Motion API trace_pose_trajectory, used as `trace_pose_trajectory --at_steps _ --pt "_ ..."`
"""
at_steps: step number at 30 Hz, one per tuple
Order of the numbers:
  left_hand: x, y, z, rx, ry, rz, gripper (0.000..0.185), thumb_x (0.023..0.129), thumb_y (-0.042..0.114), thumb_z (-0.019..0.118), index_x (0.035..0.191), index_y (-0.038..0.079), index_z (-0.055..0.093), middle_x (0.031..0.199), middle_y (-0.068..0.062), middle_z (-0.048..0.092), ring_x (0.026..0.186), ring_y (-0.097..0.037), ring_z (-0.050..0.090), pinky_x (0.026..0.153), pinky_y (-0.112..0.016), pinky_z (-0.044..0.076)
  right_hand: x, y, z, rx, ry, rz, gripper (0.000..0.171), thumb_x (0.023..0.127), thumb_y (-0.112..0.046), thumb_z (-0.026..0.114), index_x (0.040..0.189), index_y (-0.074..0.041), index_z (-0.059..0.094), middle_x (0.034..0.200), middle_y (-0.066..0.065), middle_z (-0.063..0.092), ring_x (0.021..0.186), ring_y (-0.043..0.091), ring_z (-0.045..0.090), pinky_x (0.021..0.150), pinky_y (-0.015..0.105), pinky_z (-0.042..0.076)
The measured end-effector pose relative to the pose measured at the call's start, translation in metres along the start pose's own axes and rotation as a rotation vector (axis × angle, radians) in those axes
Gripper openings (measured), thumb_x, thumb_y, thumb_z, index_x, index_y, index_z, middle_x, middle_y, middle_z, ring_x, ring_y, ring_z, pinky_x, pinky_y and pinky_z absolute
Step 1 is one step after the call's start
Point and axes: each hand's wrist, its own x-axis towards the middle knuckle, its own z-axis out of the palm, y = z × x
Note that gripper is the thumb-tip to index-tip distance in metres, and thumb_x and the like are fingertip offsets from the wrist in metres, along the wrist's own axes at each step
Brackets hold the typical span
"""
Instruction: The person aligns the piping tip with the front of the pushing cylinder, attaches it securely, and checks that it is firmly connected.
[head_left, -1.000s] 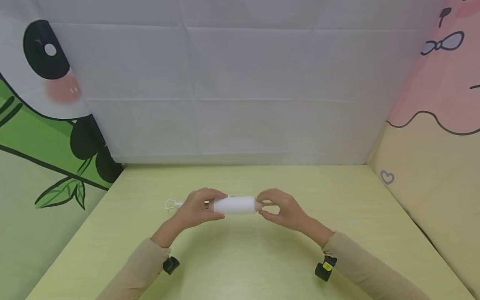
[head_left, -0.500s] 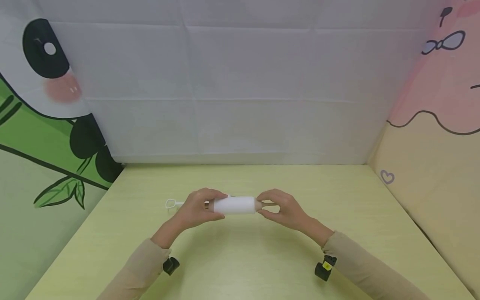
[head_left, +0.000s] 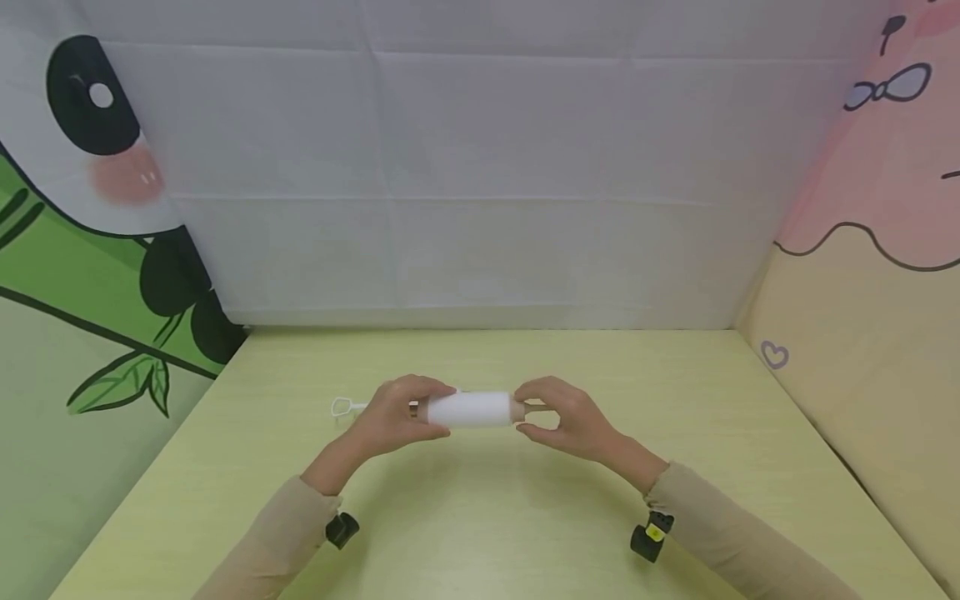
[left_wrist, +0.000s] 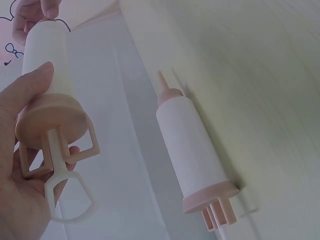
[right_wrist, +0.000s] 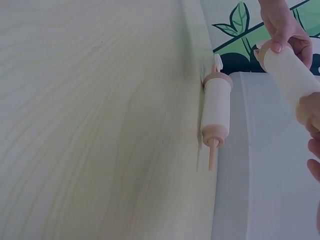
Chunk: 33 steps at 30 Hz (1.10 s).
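Both hands hold a large syringe (head_left: 469,409) level over the table, with a white barrel and peach-coloured ends. My left hand (head_left: 386,417) grips its finger-loop end; in the left wrist view, the thumb lies along the barrel and a white ring handle (left_wrist: 70,197) sticks out below the loops. Thumb and fingers of my right hand (head_left: 570,421) pinch the collar at the nozzle end. A second, matching syringe (left_wrist: 190,145) lies on the table, its barrel mostly hidden behind the held one in the head view. Left of my left hand shows a white loop (head_left: 342,407).
The pale wood-look table (head_left: 480,525) is backed by a white cloth (head_left: 487,183). Printed panels with cartoon figures stand along the left (head_left: 75,333) and right (head_left: 862,333) sides. Each wrist carries a small black camera.
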Motion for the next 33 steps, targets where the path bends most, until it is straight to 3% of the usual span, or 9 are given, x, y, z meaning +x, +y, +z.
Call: trace_pose_trajectory --at_steps 7,17,25,33 --pt "-0.0002 0.0018 0.0006 0.012 0.003 0.008 0.044 0.065 0.006 0.080 0.105 0.004 0.065 0.108 -0.014 0.061 0.094 -0.028 0.057 0.067 -0.022 0.053 0.0004 0.0015 0.0005 -0.003 0.012 -0.037 0.026 0.080 -0.017 0.069 0.101 -0.005 0.061 0.100 0.006 0.062 0.093 0.018 0.059 0.071 0.026 0.054" --pt "-0.0017 0.0015 0.0007 0.031 0.001 0.008 0.044 0.065 0.007 0.080 0.106 0.005 0.065 0.108 -0.013 0.061 0.094 -0.028 0.057 0.067 -0.022 0.052 0.0008 0.0015 0.0018 0.035 0.017 -0.025 0.034 0.070 -0.003 0.075 0.101 -0.004 0.060 0.097 0.007 0.062 0.089 0.019 0.060 0.072 0.020 0.052" --pt "0.0001 -0.0002 0.0004 0.023 0.003 0.022 0.043 0.066 0.009 0.080 0.106 0.005 0.065 0.107 -0.013 0.061 0.093 -0.028 0.057 0.067 -0.023 0.053 0.0007 -0.0016 0.0000 0.027 0.030 -0.002 0.030 0.080 -0.021 0.069 0.104 -0.005 0.060 0.102 0.007 0.061 0.095 0.018 0.057 0.072 0.019 0.052" --pt "-0.0006 0.0017 0.0010 0.034 -0.003 0.019 0.043 0.066 0.009 0.080 0.106 0.005 0.065 0.108 -0.014 0.061 0.094 -0.028 0.058 0.067 -0.023 0.053 -0.0005 -0.0019 0.0000 0.025 0.027 -0.006 0.027 0.082 -0.023 0.067 0.102 -0.006 0.061 0.101 0.006 0.062 0.094 0.017 0.058 0.074 0.019 0.051"
